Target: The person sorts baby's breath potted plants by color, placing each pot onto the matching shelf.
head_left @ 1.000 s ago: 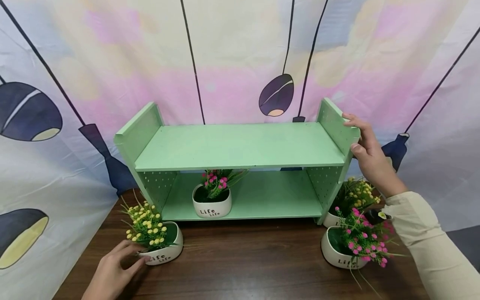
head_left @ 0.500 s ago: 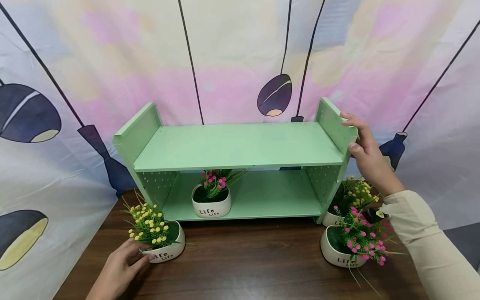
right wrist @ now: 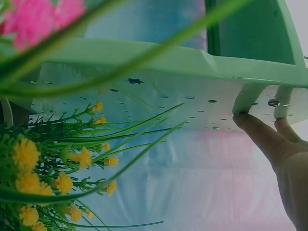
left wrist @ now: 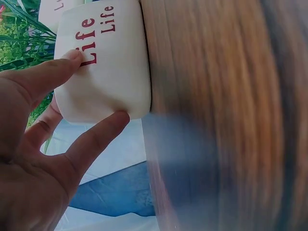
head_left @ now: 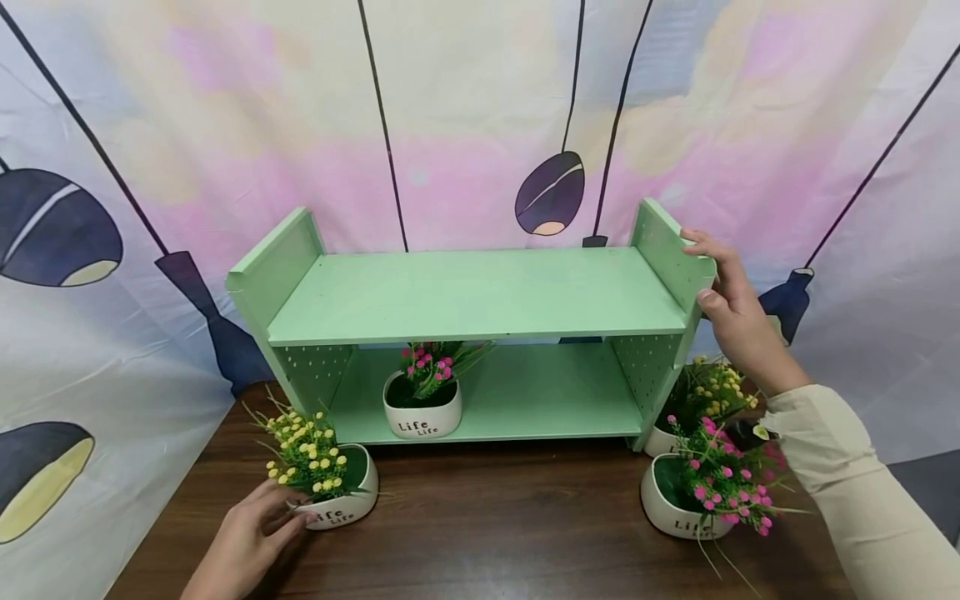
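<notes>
In the head view, my left hand grips the left end of a white pot with yellow flowers, standing on the table by the shelf's front left corner. From the left wrist, the thumb and fingers of that hand are spread about the pot, partly hiding its lettering. My right hand rests against the upper right side panel of the green shelf. In the right wrist view, fingertips of this hand press on the panel's outer face.
A pink-flowered pot stands left of centre on the lower shelf board. Right of the shelf are another pink-flowered pot and, behind it, a yellow-flowered one. A patterned cloth hangs behind.
My left hand and the yellow-flowered pot have moved slightly to the right along the table. My right hand has stayed at the shelf's side panel.
</notes>
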Action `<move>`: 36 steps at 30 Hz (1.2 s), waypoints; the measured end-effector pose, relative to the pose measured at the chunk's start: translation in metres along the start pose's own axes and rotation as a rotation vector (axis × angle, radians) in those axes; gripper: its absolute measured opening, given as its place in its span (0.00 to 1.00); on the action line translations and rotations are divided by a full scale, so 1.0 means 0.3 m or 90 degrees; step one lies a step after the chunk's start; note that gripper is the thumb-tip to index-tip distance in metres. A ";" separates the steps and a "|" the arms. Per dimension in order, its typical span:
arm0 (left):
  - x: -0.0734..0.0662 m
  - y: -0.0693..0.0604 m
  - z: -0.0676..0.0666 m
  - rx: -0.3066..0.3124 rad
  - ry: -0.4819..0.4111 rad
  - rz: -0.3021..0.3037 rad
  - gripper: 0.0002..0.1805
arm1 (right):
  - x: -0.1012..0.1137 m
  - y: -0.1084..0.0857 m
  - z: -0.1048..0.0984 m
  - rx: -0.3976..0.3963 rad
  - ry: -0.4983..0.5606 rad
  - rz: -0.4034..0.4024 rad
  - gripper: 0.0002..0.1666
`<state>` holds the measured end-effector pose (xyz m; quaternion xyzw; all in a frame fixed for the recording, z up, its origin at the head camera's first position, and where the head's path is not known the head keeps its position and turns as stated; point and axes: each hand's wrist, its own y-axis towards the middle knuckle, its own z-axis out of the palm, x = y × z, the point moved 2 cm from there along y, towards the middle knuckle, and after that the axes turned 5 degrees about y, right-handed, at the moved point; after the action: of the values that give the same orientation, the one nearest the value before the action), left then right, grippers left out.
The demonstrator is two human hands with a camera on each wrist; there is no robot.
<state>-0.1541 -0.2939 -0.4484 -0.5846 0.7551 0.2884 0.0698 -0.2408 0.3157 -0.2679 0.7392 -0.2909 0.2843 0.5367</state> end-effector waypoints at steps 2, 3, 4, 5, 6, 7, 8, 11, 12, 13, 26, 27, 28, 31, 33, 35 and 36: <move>-0.008 -0.002 0.004 0.004 -0.002 -0.002 0.14 | 0.001 0.000 0.001 0.001 -0.005 0.001 0.29; -0.012 -0.002 0.007 0.008 -0.004 -0.007 0.13 | 0.002 0.000 0.001 0.001 -0.006 0.002 0.29; -0.017 -0.002 0.009 0.010 -0.009 -0.009 0.13 | 0.002 0.000 0.001 0.001 -0.007 0.003 0.29; -0.022 -0.002 0.011 0.011 -0.012 -0.012 0.13 | 0.003 0.000 0.002 0.000 -0.012 0.005 0.29; -0.026 -0.002 0.014 0.008 -0.016 -0.008 0.14 | 0.003 0.001 0.002 -0.001 -0.015 0.007 0.29; -0.031 -0.001 0.017 0.005 -0.021 -0.003 0.14 | 0.005 0.001 0.001 -0.002 -0.016 0.009 0.29; -0.036 0.000 0.020 0.002 -0.026 0.004 0.15 | 0.006 0.000 -0.001 -0.003 -0.015 0.010 0.29; -0.050 0.005 0.030 -0.002 -0.041 0.022 0.16 | 0.008 0.000 -0.003 -0.003 -0.015 0.009 0.28; -0.055 0.007 0.033 -0.005 -0.047 0.029 0.17 | 0.008 0.001 -0.003 -0.002 -0.012 0.005 0.28; -0.060 0.009 0.036 -0.002 -0.049 0.031 0.17 | 0.008 0.002 -0.003 -0.002 -0.011 0.003 0.28; -0.126 0.019 0.067 0.022 -0.058 0.056 0.17 | 0.009 0.001 0.002 -0.002 -0.015 0.001 0.28; -0.130 0.020 0.068 0.023 -0.057 0.060 0.17 | 0.011 0.000 0.002 -0.003 -0.019 -0.001 0.27; -0.135 0.020 0.068 0.024 -0.056 0.064 0.17 | 0.011 0.000 0.001 -0.003 -0.019 -0.003 0.27; -0.144 0.017 0.060 0.038 -0.056 0.057 0.15 | 0.011 0.000 0.002 -0.005 -0.018 -0.004 0.27; -0.150 0.016 0.049 0.049 -0.055 0.044 0.14 | 0.009 0.001 0.004 -0.006 -0.013 -0.006 0.27; -0.156 0.015 0.036 0.052 -0.051 0.035 0.12 | 0.006 0.003 0.007 -0.010 -0.008 -0.007 0.27; -0.160 0.015 0.030 0.047 -0.048 0.037 0.13 | 0.005 0.004 0.007 -0.013 -0.007 -0.007 0.28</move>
<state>-0.1454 -0.2481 -0.4329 -0.5480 0.7788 0.2844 0.1112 -0.2404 0.3130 -0.2665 0.7370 -0.2925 0.2742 0.5441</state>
